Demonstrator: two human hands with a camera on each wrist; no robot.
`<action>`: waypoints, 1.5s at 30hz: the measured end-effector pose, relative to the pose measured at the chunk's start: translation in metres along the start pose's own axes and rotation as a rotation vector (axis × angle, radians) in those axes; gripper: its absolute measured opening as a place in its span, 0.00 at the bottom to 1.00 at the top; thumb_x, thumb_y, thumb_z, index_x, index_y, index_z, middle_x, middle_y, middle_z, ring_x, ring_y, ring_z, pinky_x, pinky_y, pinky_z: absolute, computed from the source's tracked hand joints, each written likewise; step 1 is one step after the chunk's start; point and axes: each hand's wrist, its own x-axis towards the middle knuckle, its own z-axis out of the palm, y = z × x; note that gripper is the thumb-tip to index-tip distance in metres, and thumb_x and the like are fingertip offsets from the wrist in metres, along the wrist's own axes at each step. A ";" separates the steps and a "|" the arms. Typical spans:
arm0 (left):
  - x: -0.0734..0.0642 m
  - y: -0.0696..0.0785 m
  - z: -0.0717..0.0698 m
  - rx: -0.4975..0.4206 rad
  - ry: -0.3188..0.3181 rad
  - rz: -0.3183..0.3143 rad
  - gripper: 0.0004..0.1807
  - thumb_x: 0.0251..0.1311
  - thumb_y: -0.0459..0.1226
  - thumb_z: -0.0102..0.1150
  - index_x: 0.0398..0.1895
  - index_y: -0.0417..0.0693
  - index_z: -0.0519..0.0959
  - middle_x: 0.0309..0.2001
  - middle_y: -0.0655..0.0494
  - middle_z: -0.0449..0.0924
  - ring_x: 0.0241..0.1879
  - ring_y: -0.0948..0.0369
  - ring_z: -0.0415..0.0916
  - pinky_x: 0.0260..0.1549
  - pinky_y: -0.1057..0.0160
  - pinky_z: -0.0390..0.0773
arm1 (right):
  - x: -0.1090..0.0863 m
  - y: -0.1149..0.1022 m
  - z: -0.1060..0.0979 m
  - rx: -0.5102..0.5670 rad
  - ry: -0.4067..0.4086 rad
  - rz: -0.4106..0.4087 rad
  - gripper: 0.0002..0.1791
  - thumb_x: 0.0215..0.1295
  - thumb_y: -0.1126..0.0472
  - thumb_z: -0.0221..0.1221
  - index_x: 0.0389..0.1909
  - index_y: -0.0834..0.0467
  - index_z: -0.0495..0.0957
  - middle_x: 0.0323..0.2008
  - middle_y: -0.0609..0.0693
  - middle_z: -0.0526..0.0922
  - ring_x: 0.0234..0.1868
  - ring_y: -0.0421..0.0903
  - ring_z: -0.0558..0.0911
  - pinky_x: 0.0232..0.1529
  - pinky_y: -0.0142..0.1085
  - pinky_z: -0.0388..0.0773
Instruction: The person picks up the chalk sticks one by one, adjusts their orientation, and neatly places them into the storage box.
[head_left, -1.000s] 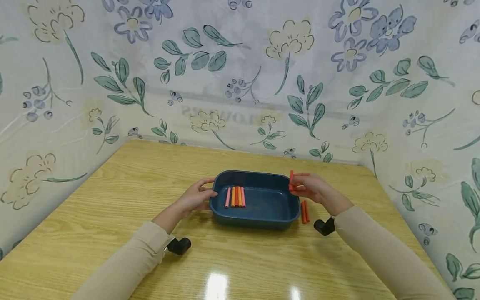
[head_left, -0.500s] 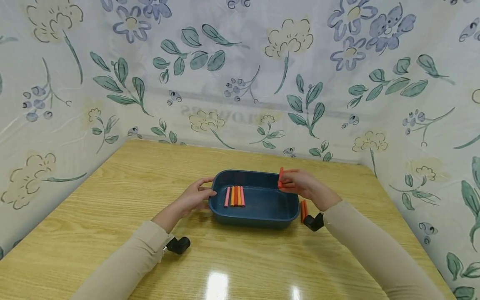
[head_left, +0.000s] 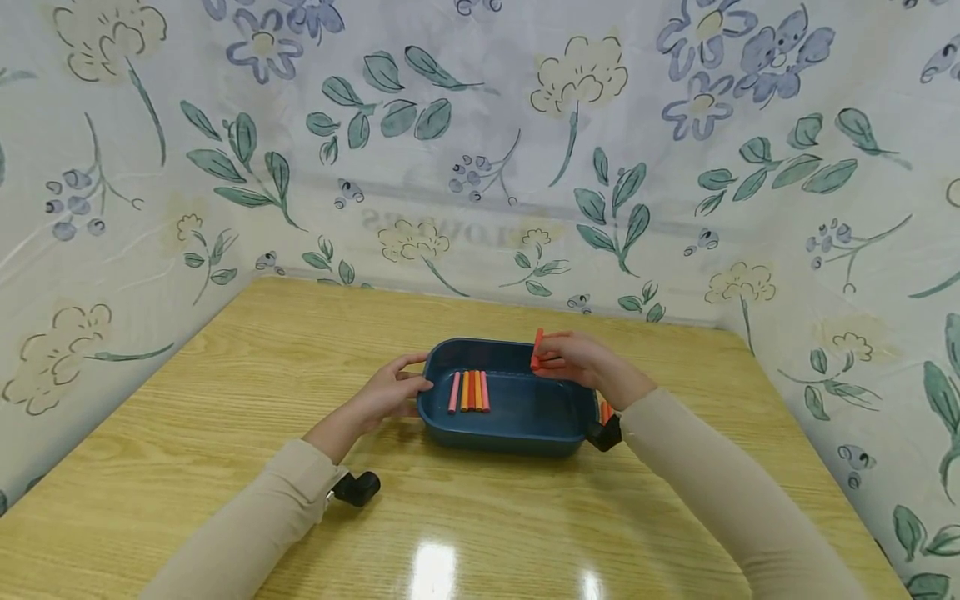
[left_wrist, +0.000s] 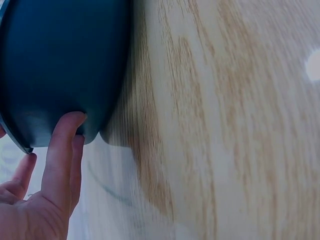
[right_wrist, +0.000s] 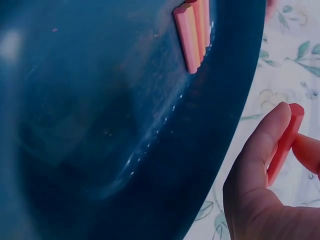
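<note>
A dark blue rectangular tray stands on the wooden table. My left hand grips its left end, thumb at the rim; in the left wrist view its fingers press the outer wall. Over the tray's back rim, right of its middle, my right hand pinches a short red crayon-like stick, held nearly upright. The right wrist view has this red stick between thumb and fingers. Several pink, orange and red sticks lie side by side in the tray's left half.
More red-orange sticks lie on the table just right of the tray, partly hidden by the right wrist's black camera mount. Another black mount hangs at the left wrist. Flower-patterned cloth surrounds the table's back and sides.
My right hand has moved left with the red stick, from the tray's right end along the back rim. The left hand keeps its grip; the sticks in the tray lie as before.
</note>
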 end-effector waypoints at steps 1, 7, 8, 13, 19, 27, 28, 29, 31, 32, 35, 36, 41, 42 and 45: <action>0.000 0.000 0.000 0.000 0.000 0.000 0.31 0.63 0.31 0.48 0.70 0.44 0.54 0.58 0.33 0.64 0.48 0.47 0.74 0.38 0.55 0.81 | 0.001 -0.001 0.002 0.001 -0.001 0.003 0.27 0.63 0.70 0.51 0.63 0.69 0.58 0.42 0.60 0.70 0.33 0.47 0.78 0.55 0.46 0.71; 0.001 -0.001 -0.001 -0.003 0.001 -0.001 0.31 0.63 0.31 0.48 0.70 0.44 0.54 0.58 0.33 0.64 0.48 0.47 0.74 0.37 0.56 0.81 | 0.010 -0.004 0.011 -0.018 0.003 0.025 0.24 0.64 0.69 0.52 0.61 0.69 0.61 0.41 0.60 0.71 0.34 0.48 0.78 0.48 0.41 0.77; 0.001 0.000 -0.001 -0.003 0.001 -0.001 0.31 0.63 0.31 0.48 0.70 0.44 0.54 0.58 0.33 0.64 0.48 0.47 0.74 0.37 0.56 0.81 | 0.012 -0.005 0.012 -0.021 0.000 0.028 0.23 0.65 0.69 0.52 0.60 0.69 0.61 0.41 0.59 0.71 0.34 0.48 0.78 0.48 0.41 0.77; 0.001 0.000 -0.002 -0.011 -0.005 0.006 0.31 0.63 0.31 0.48 0.70 0.44 0.54 0.58 0.33 0.64 0.49 0.46 0.74 0.37 0.55 0.81 | 0.016 -0.007 0.020 -0.040 -0.035 0.041 0.22 0.65 0.69 0.52 0.59 0.70 0.63 0.39 0.58 0.73 0.35 0.49 0.78 0.52 0.44 0.74; 0.001 -0.001 -0.002 -0.018 -0.008 0.009 0.32 0.63 0.31 0.49 0.70 0.44 0.54 0.57 0.34 0.64 0.48 0.47 0.74 0.38 0.55 0.81 | 0.022 -0.008 0.029 -0.057 -0.096 0.072 0.24 0.65 0.70 0.52 0.61 0.70 0.62 0.40 0.60 0.74 0.35 0.49 0.78 0.51 0.43 0.75; 0.002 -0.003 -0.002 -0.018 -0.022 0.021 0.32 0.63 0.32 0.49 0.70 0.43 0.53 0.58 0.33 0.63 0.49 0.46 0.73 0.38 0.55 0.80 | 0.030 -0.004 0.036 -0.106 -0.176 0.097 0.19 0.64 0.72 0.53 0.55 0.75 0.67 0.39 0.60 0.75 0.37 0.50 0.79 0.54 0.46 0.71; 0.002 -0.003 -0.003 -0.017 -0.024 0.022 0.32 0.64 0.32 0.49 0.71 0.42 0.52 0.58 0.32 0.63 0.49 0.46 0.73 0.38 0.55 0.80 | 0.030 -0.004 0.037 -0.111 -0.187 0.099 0.18 0.64 0.72 0.53 0.54 0.76 0.67 0.39 0.60 0.75 0.38 0.50 0.79 0.54 0.46 0.71; 0.002 -0.003 -0.002 -0.018 -0.021 0.020 0.32 0.63 0.31 0.49 0.70 0.43 0.53 0.57 0.33 0.63 0.49 0.46 0.74 0.38 0.55 0.81 | 0.031 -0.003 0.038 -0.118 -0.196 0.102 0.18 0.64 0.72 0.53 0.53 0.76 0.68 0.38 0.60 0.75 0.38 0.50 0.79 0.54 0.46 0.71; 0.002 -0.003 -0.002 -0.017 -0.021 0.020 0.32 0.63 0.31 0.49 0.70 0.43 0.53 0.57 0.33 0.63 0.49 0.47 0.74 0.38 0.55 0.81 | 0.033 -0.003 0.039 -0.124 -0.205 0.111 0.17 0.64 0.73 0.53 0.53 0.76 0.68 0.38 0.60 0.76 0.38 0.50 0.79 0.53 0.45 0.72; 0.002 -0.003 -0.002 -0.015 -0.021 0.021 0.32 0.63 0.31 0.49 0.70 0.43 0.53 0.57 0.32 0.63 0.49 0.47 0.74 0.38 0.55 0.81 | 0.033 -0.003 0.040 -0.129 -0.210 0.115 0.17 0.64 0.73 0.53 0.53 0.75 0.68 0.38 0.60 0.76 0.38 0.51 0.79 0.52 0.45 0.73; 0.002 -0.003 -0.002 -0.016 -0.017 0.021 0.32 0.63 0.31 0.49 0.70 0.43 0.53 0.58 0.33 0.63 0.48 0.47 0.74 0.37 0.55 0.81 | 0.036 -0.003 0.041 -0.141 -0.214 0.133 0.18 0.63 0.73 0.54 0.53 0.75 0.68 0.39 0.60 0.76 0.38 0.51 0.79 0.49 0.43 0.76; 0.002 -0.003 -0.002 -0.014 -0.020 0.023 0.32 0.63 0.31 0.49 0.70 0.43 0.53 0.58 0.33 0.63 0.48 0.47 0.74 0.37 0.54 0.81 | 0.036 -0.004 0.041 -0.143 -0.216 0.143 0.18 0.63 0.73 0.54 0.54 0.75 0.68 0.39 0.60 0.75 0.38 0.51 0.79 0.48 0.42 0.77; 0.002 -0.003 -0.001 -0.010 -0.020 0.022 0.32 0.63 0.31 0.49 0.70 0.43 0.53 0.58 0.32 0.63 0.49 0.46 0.74 0.37 0.54 0.81 | 0.041 -0.003 0.042 -0.163 -0.216 0.182 0.18 0.63 0.74 0.53 0.53 0.76 0.69 0.39 0.60 0.76 0.37 0.51 0.79 0.47 0.42 0.77; 0.002 -0.003 -0.001 -0.009 -0.018 0.020 0.32 0.63 0.31 0.49 0.70 0.43 0.53 0.58 0.32 0.63 0.48 0.46 0.74 0.37 0.54 0.81 | 0.041 -0.002 0.043 -0.166 -0.216 0.193 0.18 0.63 0.74 0.53 0.53 0.76 0.69 0.39 0.60 0.76 0.36 0.50 0.79 0.47 0.42 0.77; 0.002 -0.003 -0.001 -0.009 -0.015 0.016 0.32 0.63 0.31 0.49 0.70 0.43 0.54 0.58 0.32 0.64 0.48 0.46 0.74 0.37 0.55 0.81 | 0.044 0.000 0.044 -0.170 -0.211 0.230 0.16 0.63 0.75 0.53 0.51 0.75 0.71 0.37 0.60 0.77 0.34 0.50 0.79 0.45 0.41 0.78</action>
